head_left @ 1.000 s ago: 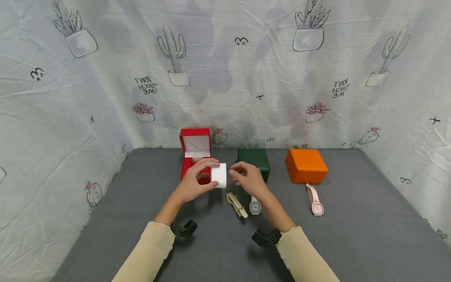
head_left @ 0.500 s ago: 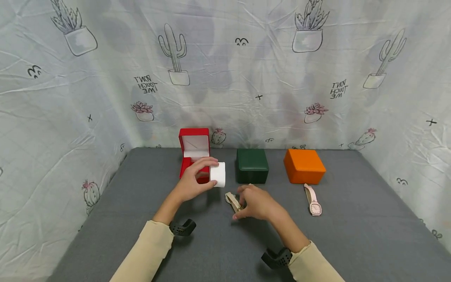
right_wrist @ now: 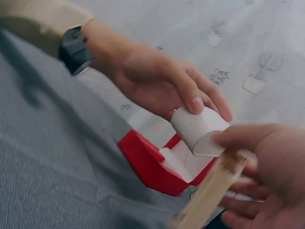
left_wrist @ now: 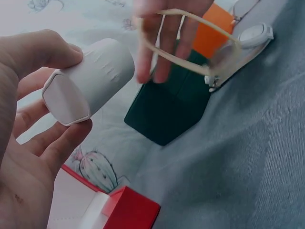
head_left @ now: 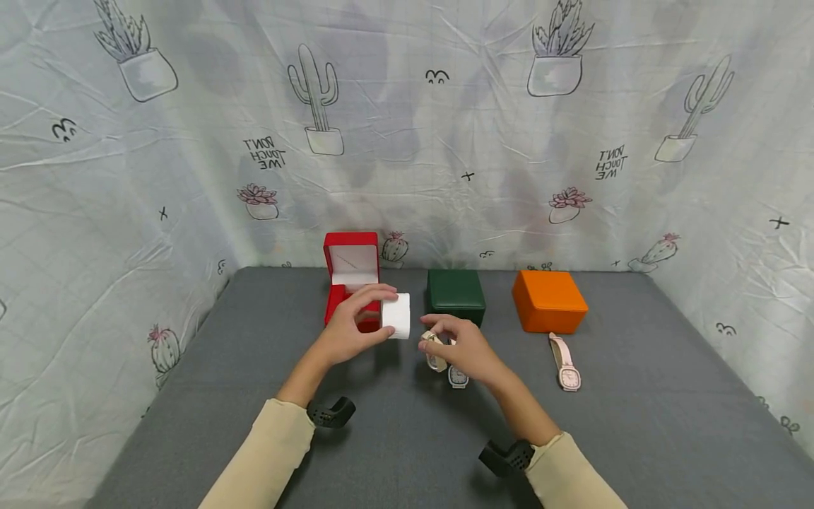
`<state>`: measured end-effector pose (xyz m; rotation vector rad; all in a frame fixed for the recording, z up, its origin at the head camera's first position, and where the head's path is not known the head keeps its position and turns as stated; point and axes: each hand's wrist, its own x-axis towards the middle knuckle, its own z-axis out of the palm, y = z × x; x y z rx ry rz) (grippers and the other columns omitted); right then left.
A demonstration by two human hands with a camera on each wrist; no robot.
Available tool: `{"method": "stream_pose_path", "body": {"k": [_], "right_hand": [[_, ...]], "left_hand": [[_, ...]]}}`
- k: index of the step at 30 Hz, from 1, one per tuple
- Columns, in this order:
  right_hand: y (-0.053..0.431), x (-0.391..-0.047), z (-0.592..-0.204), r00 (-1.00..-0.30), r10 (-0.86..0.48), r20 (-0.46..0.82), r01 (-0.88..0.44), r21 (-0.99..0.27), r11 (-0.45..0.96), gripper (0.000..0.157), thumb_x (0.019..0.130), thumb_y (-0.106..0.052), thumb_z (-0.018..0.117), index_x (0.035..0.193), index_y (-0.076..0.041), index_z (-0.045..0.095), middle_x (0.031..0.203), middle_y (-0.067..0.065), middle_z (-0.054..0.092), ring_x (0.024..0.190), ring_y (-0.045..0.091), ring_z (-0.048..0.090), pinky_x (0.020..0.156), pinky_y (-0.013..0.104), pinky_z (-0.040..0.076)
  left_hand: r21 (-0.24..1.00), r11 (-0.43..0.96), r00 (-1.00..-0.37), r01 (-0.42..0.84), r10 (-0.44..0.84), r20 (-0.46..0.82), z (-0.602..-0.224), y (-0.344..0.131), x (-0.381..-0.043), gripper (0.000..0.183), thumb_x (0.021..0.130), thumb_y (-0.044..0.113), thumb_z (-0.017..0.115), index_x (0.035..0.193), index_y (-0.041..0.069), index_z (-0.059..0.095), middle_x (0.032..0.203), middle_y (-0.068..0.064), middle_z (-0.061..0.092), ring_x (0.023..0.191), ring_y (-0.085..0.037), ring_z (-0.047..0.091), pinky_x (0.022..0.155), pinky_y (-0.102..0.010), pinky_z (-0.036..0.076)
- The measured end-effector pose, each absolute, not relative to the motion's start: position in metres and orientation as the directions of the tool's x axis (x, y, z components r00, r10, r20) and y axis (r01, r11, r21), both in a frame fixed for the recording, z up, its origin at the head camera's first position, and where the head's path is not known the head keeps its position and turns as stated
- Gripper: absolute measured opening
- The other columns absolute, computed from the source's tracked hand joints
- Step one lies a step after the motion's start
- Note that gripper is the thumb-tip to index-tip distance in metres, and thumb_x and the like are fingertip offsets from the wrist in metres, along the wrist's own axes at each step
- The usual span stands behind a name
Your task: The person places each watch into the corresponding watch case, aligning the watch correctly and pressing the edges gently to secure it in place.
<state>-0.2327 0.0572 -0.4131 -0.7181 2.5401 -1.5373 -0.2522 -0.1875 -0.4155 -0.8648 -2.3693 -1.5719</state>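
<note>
My left hand (head_left: 348,332) grips a white watch pillow (head_left: 396,316) by its ends, thumb on one side and fingers on the other. In the left wrist view its rounded body and flat end face show. My right hand (head_left: 467,348) pinches a cream-strapped watch (head_left: 435,361) by its strap, raised just right of the pillow. The strap hangs as a loop, blurred in both wrist views. Under the right hand a white-cased square watch (head_left: 458,377) lies on the table, its strap partly hidden. Behind the left hand stands an open red watch box (head_left: 352,239), its inside partly covered by the fingers.
A closed green box (head_left: 455,291) stands behind the right hand. Farther right is a closed orange box (head_left: 551,300), with a pink watch (head_left: 569,377) lying in front of it. A patterned white curtain (head_left: 407,141) hangs along the back edge of the grey table (head_left: 394,452).
My right hand reached down to the cream-strapped watch on the table, took hold of it and lifted it toward the pillow. My left hand has stayed in place with the watch pillow.
</note>
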Motion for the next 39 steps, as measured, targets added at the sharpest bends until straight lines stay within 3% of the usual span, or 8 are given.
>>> {"method": "stream_pose_path", "body": {"k": [6,13,17,20,23,27,33,39], "right_hand": [[0.060,-0.236,-0.410,-0.938,-0.321,0.132,-0.141,-0.990,0.005,0.028,0.093,-0.022,0.065,0.094,0.006,0.060,0.128,0.024,0.061,0.120,0.027,0.060,0.107,0.051,0.042],[0.060,-0.237,-0.405,-0.964,-0.266,0.024,0.004,-0.995,-0.103,0.039,0.097,-0.028,0.058,0.118,0.005,0.058,0.115,0.010,0.063,0.103,0.020,0.060,0.090,0.033,0.052],[0.062,-0.238,-0.402,-0.929,-0.371,-0.019,0.080,-0.985,-0.150,0.042,0.103,-0.022,0.040,0.137,0.003,0.046,0.136,0.015,0.050,0.115,0.019,0.053,0.091,0.033,0.050],[0.065,-0.238,-0.399,-0.887,-0.461,-0.012,0.101,-0.980,-0.169,0.048,0.099,-0.009,0.032,0.146,0.000,0.035,0.153,0.016,0.035,0.131,0.021,0.044,0.099,0.037,0.046],[0.069,-0.239,-0.400,-0.843,-0.538,0.020,0.066,-0.988,-0.141,0.057,0.096,0.000,0.038,0.152,-0.005,0.025,0.159,0.012,0.025,0.138,0.027,0.039,0.107,0.039,0.044],[0.073,-0.241,-0.402,-0.808,-0.587,0.040,-0.006,-0.998,-0.060,0.077,0.093,-0.006,0.061,0.155,-0.012,0.017,0.161,0.006,0.021,0.139,0.028,0.042,0.105,0.033,0.047],[0.073,-0.244,-0.405,-0.840,-0.534,0.095,-0.131,-0.991,0.030,0.058,0.094,-0.017,0.063,0.146,-0.006,0.041,0.140,0.017,0.051,0.113,0.024,0.063,0.091,0.034,0.056],[0.076,-0.244,-0.405,-0.869,-0.471,0.151,-0.198,-0.979,0.050,0.043,0.097,-0.017,0.058,0.138,-0.006,0.052,0.129,0.022,0.057,0.089,0.030,0.066,0.071,0.028,0.058]], "left_hand": [[0.807,0.199,-0.790,0.556,0.430,0.438,-0.408,-0.180,-0.244,0.056,0.078,0.003,0.075,0.130,0.014,0.056,0.141,-0.005,0.049,0.125,-0.024,0.046,0.095,-0.048,0.053],[0.803,0.148,-0.735,0.577,0.522,0.432,-0.380,-0.166,-0.220,0.050,0.076,-0.006,0.071,0.124,-0.002,0.056,0.135,-0.020,0.052,0.119,-0.032,0.051,0.091,-0.031,0.055],[0.801,0.176,-0.741,0.572,0.531,0.412,-0.373,-0.161,-0.213,0.049,0.076,-0.005,0.072,0.123,-0.004,0.057,0.134,-0.020,0.052,0.119,-0.031,0.051,0.091,-0.025,0.053],[0.803,0.202,-0.766,0.561,0.494,0.412,-0.372,-0.163,-0.213,0.051,0.076,-0.004,0.072,0.124,-0.003,0.057,0.136,-0.020,0.051,0.119,-0.031,0.050,0.091,-0.026,0.053],[0.814,0.217,-0.793,0.539,0.457,0.403,-0.373,-0.166,-0.215,0.053,0.077,-0.003,0.073,0.126,-0.002,0.056,0.138,-0.018,0.051,0.122,-0.030,0.049,0.093,-0.033,0.054],[0.828,0.205,-0.803,0.522,0.445,0.396,-0.383,-0.169,-0.224,0.055,0.077,-0.001,0.073,0.129,0.003,0.055,0.140,-0.014,0.049,0.125,-0.029,0.047,0.096,-0.047,0.052],[0.816,0.140,-0.757,0.561,0.485,0.437,-0.405,-0.172,-0.241,0.055,0.079,0.002,0.074,0.130,0.011,0.056,0.140,-0.007,0.050,0.124,-0.024,0.048,0.095,-0.048,0.053],[0.808,0.134,-0.742,0.574,0.502,0.444,-0.403,-0.173,-0.241,0.052,0.079,0.003,0.074,0.128,0.011,0.058,0.139,-0.007,0.051,0.122,-0.025,0.049,0.094,-0.046,0.054]]}}
